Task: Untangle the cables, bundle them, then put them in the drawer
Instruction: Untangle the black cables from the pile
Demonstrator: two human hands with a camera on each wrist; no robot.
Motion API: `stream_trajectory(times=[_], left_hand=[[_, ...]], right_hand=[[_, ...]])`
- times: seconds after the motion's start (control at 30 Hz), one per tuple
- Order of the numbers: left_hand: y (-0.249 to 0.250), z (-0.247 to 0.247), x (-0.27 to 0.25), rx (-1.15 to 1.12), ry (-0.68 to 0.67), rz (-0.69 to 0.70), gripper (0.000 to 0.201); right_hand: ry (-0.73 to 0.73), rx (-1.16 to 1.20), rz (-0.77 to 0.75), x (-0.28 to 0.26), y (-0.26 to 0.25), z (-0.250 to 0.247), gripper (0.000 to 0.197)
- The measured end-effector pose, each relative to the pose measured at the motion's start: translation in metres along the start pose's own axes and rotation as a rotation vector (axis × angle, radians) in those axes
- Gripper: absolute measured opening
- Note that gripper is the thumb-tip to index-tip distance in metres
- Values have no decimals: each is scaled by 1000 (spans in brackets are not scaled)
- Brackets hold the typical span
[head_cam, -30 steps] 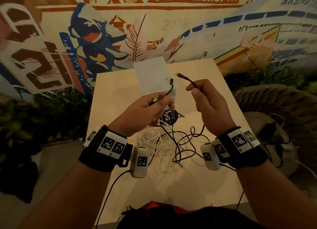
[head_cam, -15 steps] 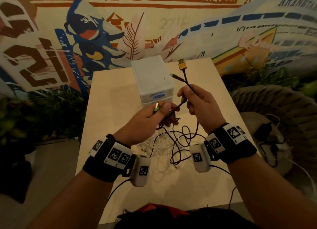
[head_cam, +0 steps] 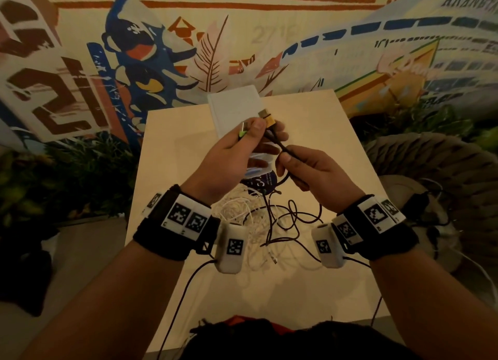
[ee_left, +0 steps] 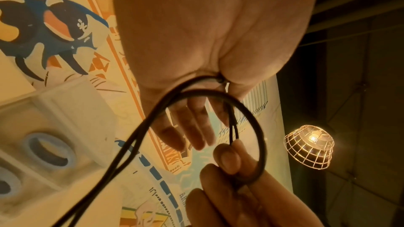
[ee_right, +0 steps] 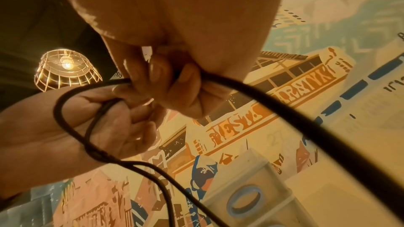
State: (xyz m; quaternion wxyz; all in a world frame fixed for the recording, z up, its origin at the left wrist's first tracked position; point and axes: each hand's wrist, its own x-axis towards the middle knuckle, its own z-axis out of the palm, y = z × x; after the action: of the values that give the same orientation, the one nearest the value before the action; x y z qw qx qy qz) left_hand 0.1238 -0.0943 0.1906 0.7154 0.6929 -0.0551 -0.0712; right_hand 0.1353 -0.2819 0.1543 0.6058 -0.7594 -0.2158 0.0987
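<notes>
My left hand [head_cam: 256, 129] is raised in front of the white drawer unit [head_cam: 233, 103] and grips two plugs side by side, a green-tipped plug [head_cam: 242, 134] and a yellow USB plug [head_cam: 267, 119]. A black cable [head_cam: 280, 147] runs from the yellow plug down to my right hand [head_cam: 286, 157], which pinches it between thumb and fingers. In the left wrist view the black cable [ee_left: 258, 137] loops from my palm to the right hand's fingertips [ee_left: 229, 160]. In the right wrist view my fingers [ee_right: 157, 78] hold the cable [ee_right: 284, 103]. The black strands [head_cam: 293, 219] hang down to the table.
A tangle of white cables [head_cam: 242, 217] lies on the pale table [head_cam: 183, 144] below my hands, mixed with black loops. A round purple object [head_cam: 260, 182] sits beside it. The drawers have blue ring handles [ee_left: 49, 148]. A wicker seat [head_cam: 431, 165] stands at the right.
My left hand has risen and now also holds the yellow plug beside the green one. My right hand has slid down the black cable, away from the plug.
</notes>
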Motion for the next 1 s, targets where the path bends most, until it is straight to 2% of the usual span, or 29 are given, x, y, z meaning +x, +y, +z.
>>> stream_trajectory(times=[0.13,0.27,0.4,0.5,0.6,0.77,0.93,1.0], left_hand=[[1,0,1,-20,16,-22,44],[-5,-3,2,-4,49,-84,44],[-20,-11,1,-65,248,-105,39],[-26,-17,1,-77,337,-150,44],[-24,-16,-1,-34,305,-178,50],[-16,-2,-7,112,86,-72,47],[-11,16,-6,230,52,17,36],[-13,21,-4,170,28,28,37]], right_hand=[[51,-6,-19,-2,-1,-1,27],[200,78,28,-2,6,-4,28],[404,151,21,-1,3,-16,28],[465,174,34,0,5,-24,29],[453,149,37,2,7,-23,30],[415,14,15,4,3,-12,28],[331,34,5,7,-6,-1,32],[251,16,-2,7,-8,5,34]])
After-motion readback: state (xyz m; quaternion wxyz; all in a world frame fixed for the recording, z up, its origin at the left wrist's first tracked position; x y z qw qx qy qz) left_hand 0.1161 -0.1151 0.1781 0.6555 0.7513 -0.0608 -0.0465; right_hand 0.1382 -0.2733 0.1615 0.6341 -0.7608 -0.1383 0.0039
